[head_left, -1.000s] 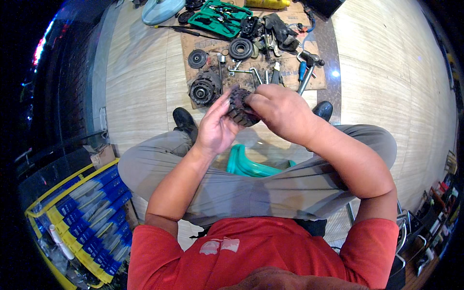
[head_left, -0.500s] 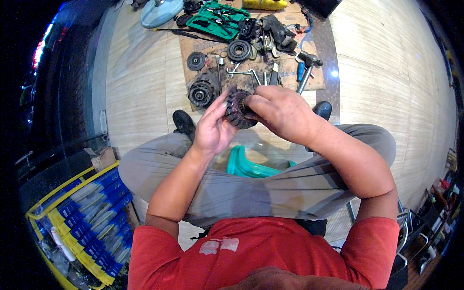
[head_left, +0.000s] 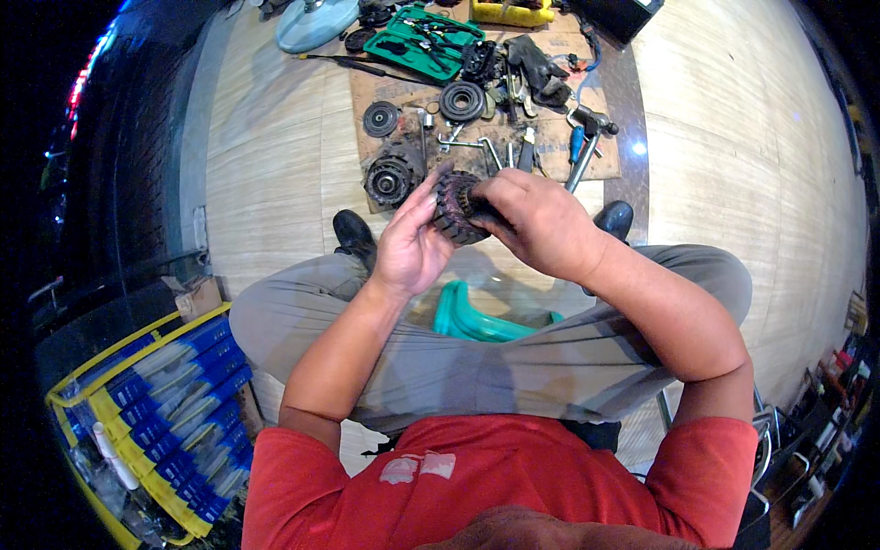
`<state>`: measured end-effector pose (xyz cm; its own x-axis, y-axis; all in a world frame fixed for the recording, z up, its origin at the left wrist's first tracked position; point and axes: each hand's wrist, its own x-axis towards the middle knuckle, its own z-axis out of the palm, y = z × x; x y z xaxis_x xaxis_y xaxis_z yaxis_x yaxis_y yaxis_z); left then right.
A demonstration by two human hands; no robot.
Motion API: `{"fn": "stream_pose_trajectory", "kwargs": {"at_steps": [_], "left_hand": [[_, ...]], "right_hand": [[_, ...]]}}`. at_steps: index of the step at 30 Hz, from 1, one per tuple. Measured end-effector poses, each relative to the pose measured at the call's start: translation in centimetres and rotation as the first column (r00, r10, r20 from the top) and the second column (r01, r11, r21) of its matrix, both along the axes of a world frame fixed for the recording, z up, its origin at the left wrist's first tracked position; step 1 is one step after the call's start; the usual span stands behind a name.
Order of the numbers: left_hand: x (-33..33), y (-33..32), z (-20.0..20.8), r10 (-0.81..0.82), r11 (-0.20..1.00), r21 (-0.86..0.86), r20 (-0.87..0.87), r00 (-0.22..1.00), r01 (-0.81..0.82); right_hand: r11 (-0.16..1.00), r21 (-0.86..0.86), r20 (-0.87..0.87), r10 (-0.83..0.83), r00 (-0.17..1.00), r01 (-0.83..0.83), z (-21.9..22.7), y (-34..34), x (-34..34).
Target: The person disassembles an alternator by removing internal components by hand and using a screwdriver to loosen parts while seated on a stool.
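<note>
A grimy black, round toothed metal part (head_left: pixel 454 213), rotor-like with a reddish ring, is held up in front of my knees. My left hand (head_left: pixel 412 243) cups its left side, fingers fairly straight along the edge. On the other side, my right hand (head_left: pixel 536 220) has its fingers curled at the part's middle; whether a small piece sits between those fingertips is hidden. Just beyond, on the cardboard, stands a dirty round housing (head_left: pixel 391 176) with a central shaft. A grooved pulley (head_left: pixel 380 118) and a thick black ring (head_left: pixel 462 101) lie farther back.
Tools spread over the cardboard (head_left: pixel 600 160): a hammer (head_left: pixel 594 123), a blue-handled screwdriver (head_left: pixel 576 144), a utility knife (head_left: pixel 527 148) and a green tool case (head_left: pixel 424 43). A green plastic stool (head_left: pixel 477 321) is between my legs. Blue-and-yellow packs (head_left: pixel 174 412) fill a rack at left.
Both hands keep the toothed part at nearly the same spot. My right hand's fingers have shifted slightly on it. The whole view has moved a little.
</note>
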<state>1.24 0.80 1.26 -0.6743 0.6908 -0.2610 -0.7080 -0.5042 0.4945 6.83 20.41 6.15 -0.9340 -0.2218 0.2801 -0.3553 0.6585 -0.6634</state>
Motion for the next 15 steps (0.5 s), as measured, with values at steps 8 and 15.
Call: {"fn": "stream_pose_trajectory", "kwargs": {"at_steps": [8, 15], "left_hand": [[0.02, -0.16, -0.09, -0.001, 1.0, -0.016, 0.005, 1.0, 0.001], [0.08, 0.06, 0.24, -0.003, 0.998, -0.063, -0.023, 1.0, 0.001]], "right_hand": [[1.0, -0.004, 0.014, -0.015, 1.0, 0.015, -0.29, -0.22, 0.02], [0.999, 0.034, -0.005, 0.005, 1.0, -0.005, -0.18, 0.14, -0.07]]}}
